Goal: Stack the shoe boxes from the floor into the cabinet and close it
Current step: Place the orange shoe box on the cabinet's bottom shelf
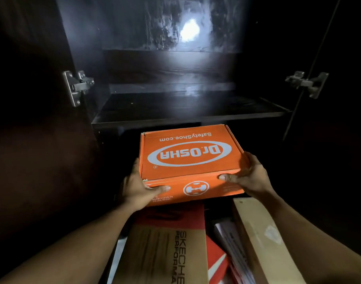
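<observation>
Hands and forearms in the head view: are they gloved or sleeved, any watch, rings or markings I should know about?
Both the left hand and the right hand are bare, with no gloves. The forearms are uncovered right to the frame edge, so no sleeves show. No watch, bracelet or ring is visible. Fingernails are short and unpainted. The light is dim, so fine marks cannot be judged.

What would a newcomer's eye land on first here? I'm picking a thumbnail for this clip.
The bright orange shoe box at centre, held at its near corners by the left hand and right hand in front of the dark open cabinet. Next, the white glare on the cabinet's back wall above, then the tan boxes below.
</observation>
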